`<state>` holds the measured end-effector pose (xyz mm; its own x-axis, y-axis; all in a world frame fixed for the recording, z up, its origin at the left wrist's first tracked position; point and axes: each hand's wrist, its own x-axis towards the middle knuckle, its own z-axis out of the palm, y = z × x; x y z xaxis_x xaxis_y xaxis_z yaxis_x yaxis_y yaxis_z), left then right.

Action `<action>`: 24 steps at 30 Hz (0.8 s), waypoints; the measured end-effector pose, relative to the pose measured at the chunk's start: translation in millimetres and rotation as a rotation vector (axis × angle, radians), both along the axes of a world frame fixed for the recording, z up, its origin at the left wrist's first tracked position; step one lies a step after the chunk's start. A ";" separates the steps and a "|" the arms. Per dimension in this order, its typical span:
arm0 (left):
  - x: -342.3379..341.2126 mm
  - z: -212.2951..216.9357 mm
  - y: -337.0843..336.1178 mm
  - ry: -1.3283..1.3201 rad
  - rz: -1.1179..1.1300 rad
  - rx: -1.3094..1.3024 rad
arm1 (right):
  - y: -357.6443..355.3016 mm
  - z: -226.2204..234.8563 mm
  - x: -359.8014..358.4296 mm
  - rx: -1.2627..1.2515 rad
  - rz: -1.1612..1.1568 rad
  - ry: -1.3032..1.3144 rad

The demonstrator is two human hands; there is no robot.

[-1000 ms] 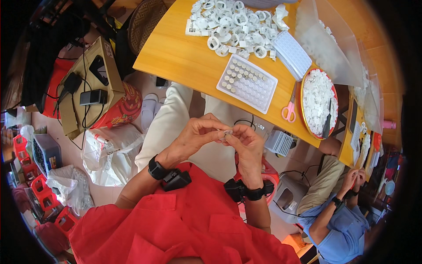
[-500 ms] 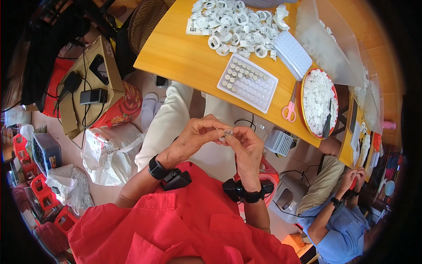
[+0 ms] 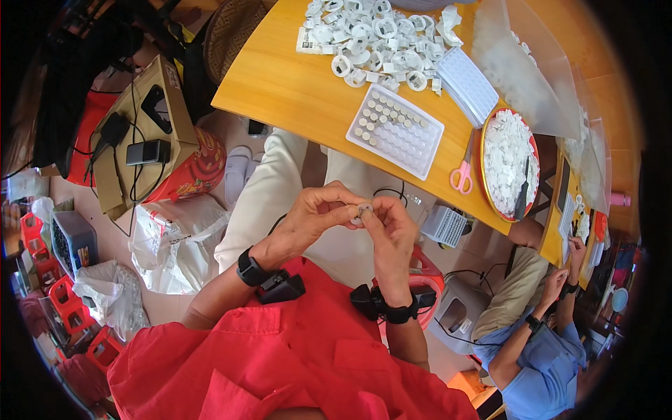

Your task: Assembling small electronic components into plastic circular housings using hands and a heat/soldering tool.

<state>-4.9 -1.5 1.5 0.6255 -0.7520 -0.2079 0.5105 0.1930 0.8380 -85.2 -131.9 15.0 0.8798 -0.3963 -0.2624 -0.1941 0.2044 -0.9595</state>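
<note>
Between my two hands, above my lap, is a small round whitish disc-shaped part (image 3: 361, 213) with darker detail on its face. The fingertips of my left hand (image 3: 316, 215) pinch its left side. My right hand (image 3: 392, 227) grips it from the right, thumb pressed on its face. On the table ahead lies a white tray (image 3: 413, 155) with round pockets, several of them filled with small pale round pieces. Behind the tray is a heap of white ring-shaped plastic parts (image 3: 385, 29).
A stack of white trays (image 3: 467, 87), pink-handled scissors (image 3: 461, 176) and a red-rimmed bowl of white pieces (image 3: 509, 150) stand on the table's right. A co-worker in a blue shirt (image 3: 539, 374) sits at right. A cardboard box (image 3: 178, 119) with devices and cables stands at left.
My hands stay nearly in place, with the disc-shaped part shifted very slightly. The co-worker's one hand has moved up toward the table, apart from the other.
</note>
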 end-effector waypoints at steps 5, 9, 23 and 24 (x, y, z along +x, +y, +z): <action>0.5 -3.6 -0.3 0.325 0.044 -0.061 | 0.3 -0.1 6.1 0.098 -0.069 0.004; 1.6 -4.3 1.8 0.328 0.052 -0.089 | -4.2 4.5 6.3 0.208 -0.029 0.030; -2.5 -4.2 -3.5 0.154 0.028 0.031 | 3.5 -1.0 5.3 -0.096 -0.048 0.024; -2.7 -4.8 -4.1 0.154 0.027 0.031 | 3.9 -1.6 5.5 -0.096 -0.050 0.024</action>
<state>-7.6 -5.6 -3.2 0.6042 -0.7272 -0.3258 0.6286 0.1837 0.7558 -79.7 -128.0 13.4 0.8524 -0.4636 -0.2419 -0.2090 0.1220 -0.9703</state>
